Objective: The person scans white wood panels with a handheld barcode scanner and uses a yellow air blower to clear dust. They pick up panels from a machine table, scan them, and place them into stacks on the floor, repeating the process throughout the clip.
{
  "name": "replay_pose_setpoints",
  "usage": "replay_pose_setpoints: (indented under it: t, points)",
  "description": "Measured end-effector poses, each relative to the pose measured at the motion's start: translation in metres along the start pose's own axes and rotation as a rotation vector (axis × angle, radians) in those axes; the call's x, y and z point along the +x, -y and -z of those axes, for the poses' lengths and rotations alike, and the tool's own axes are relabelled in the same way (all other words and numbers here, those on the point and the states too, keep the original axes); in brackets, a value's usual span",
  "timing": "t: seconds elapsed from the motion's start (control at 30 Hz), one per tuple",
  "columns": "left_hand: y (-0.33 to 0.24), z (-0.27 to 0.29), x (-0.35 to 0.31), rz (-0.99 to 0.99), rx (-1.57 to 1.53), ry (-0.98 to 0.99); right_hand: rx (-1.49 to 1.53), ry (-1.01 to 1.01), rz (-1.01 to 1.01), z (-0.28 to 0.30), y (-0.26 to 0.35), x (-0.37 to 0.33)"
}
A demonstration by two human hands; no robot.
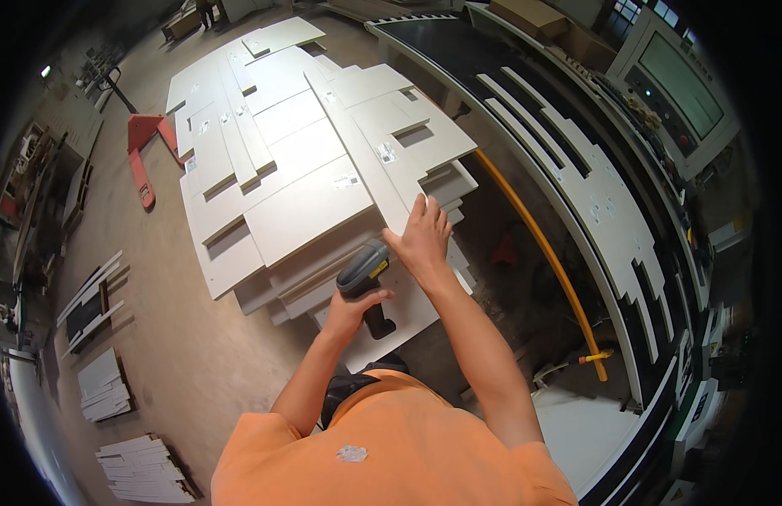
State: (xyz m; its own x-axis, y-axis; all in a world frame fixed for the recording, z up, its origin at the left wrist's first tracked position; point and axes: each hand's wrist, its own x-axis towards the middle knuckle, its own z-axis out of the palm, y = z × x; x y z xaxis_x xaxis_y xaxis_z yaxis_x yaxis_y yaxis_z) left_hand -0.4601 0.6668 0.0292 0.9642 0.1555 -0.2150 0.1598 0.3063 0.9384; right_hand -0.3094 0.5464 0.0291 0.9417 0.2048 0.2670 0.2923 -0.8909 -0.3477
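My left hand (349,312) is wrapped round the handle of a dark grey handheld barcode scanner (363,268) with a yellow label on its side. Its head points up and away, over the front edge of a stack of white boards (298,211). At the near end of a long narrow white board (365,173) on top of that stack is my right hand (424,236). Its thumb lies at the board's left edge and its fingers at the right, gripping across the width. Small printed labels (386,153) are stuck on several boards.
A roller conveyor (526,211) carrying white boards runs along the right, with a control panel (673,84) beyond it. A yellow hose (534,219) curves between stack and conveyor. A red pallet jack (142,160) stands left. Smaller board piles (142,468) lie on the left floor.
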Motion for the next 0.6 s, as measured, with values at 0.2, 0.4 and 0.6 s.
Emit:
replay_pose_setpoints:
  t: [0.2,0.4,0.6]
  points:
    - [-0.010,-0.003,0.012,-0.017,0.090,-0.170,0.283,-0.066,0.145,-0.022,0.004,0.059]
    - [-0.022,0.008,0.015,0.090,0.118,-0.338,0.457,-0.254,0.251,-0.010,-0.079,0.009]
    - [-0.055,0.055,0.088,-0.088,0.603,-0.497,0.389,-0.074,-0.134,-0.025,-0.263,-0.167]
